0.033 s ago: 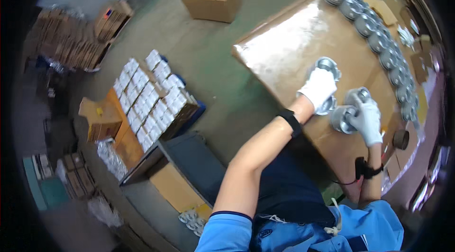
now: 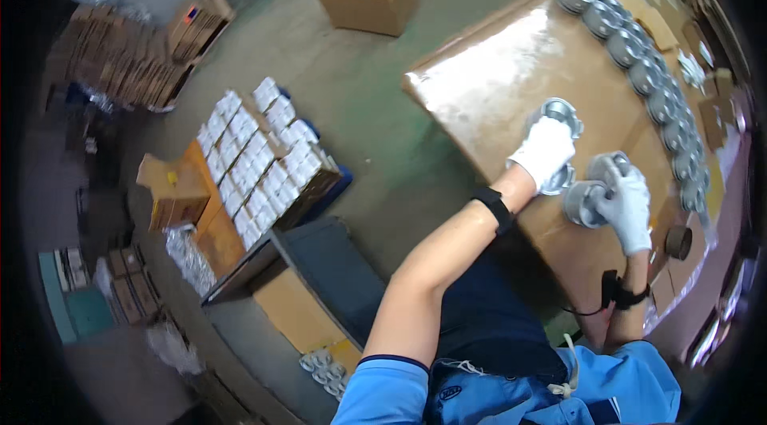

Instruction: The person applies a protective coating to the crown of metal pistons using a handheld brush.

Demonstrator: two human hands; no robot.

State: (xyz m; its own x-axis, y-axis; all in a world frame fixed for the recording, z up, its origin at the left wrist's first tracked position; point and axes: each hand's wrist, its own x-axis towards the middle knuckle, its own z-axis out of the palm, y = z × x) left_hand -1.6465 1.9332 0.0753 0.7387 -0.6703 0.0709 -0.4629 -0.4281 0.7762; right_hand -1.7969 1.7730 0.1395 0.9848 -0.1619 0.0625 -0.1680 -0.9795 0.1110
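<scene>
Both my hands wear white gloves, over a table topped with brown sheet. My left hand is closed on a pair of silver metal pistons; one piston shows beyond the knuckles, the other piston on the near side, partly covered by the glove. Just to its right, my right hand has its fingers bent round two more pistons: a near piston on its left and a far piston at the fingertips. The palms hide how firmly each is gripped.
Along the table's right side runs a double row of pistons. A brown tape roll lies near my right wrist. Left of me are a grey-walled bin and a pallet of white packs. An open carton sits on the floor.
The view has shifted slightly, so the table and floor things sit a little further right. Both hands keep almost the same grip and place over the table.
</scene>
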